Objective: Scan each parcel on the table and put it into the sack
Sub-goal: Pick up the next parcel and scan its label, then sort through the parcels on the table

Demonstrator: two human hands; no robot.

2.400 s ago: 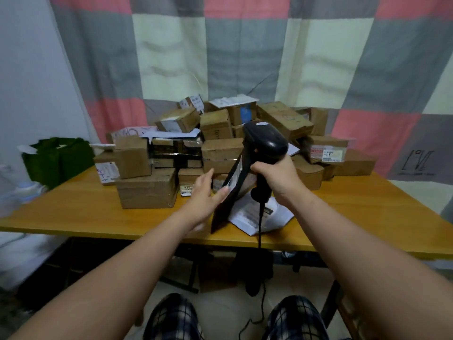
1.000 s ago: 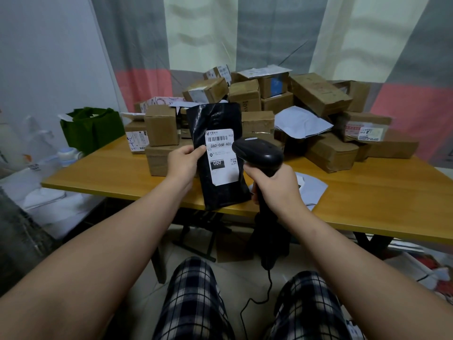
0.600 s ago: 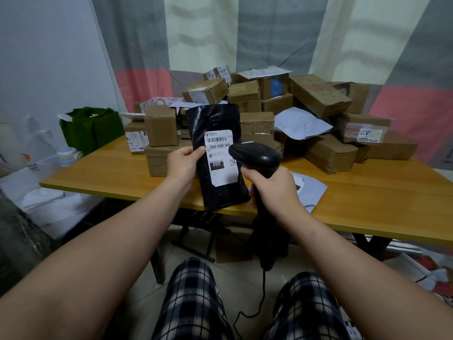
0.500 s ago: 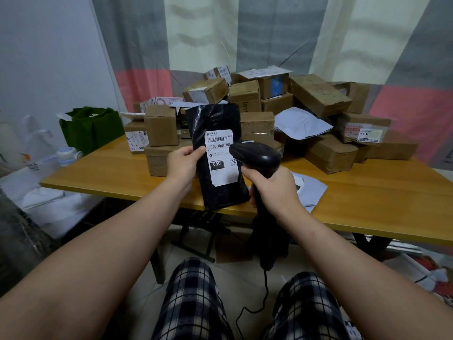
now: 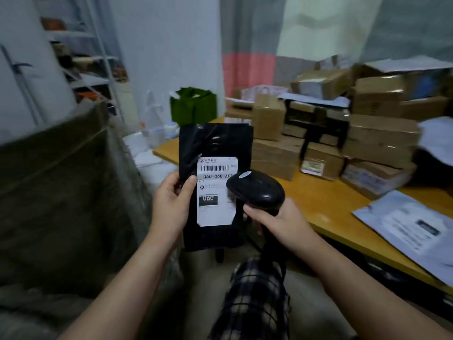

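Head, left grip (image 5: 171,202) pinches parcel (image 5: 215,143), right grip (image 5: 282,222) scanner (image 5: 257,190)

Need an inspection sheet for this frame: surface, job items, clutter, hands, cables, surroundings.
Surface: yellow wooden table, parcels across it.
Job's things: black plastic mailer bag with white barcode label, held upright off the table's left end; black handheld barcode scanner at the label's right edge; large grey-brown sack left of the table, blurred.
Clutter: brown cardboard boxes piled up; grey-white flat mailer near the front edge.
Grippers: left hand pinches the bag's left edge; right hand grips the scanner's handle.
Cables: nothing seen clearly.
Surroundings: green bag beyond the table's left end; white shelving; checked curtain.
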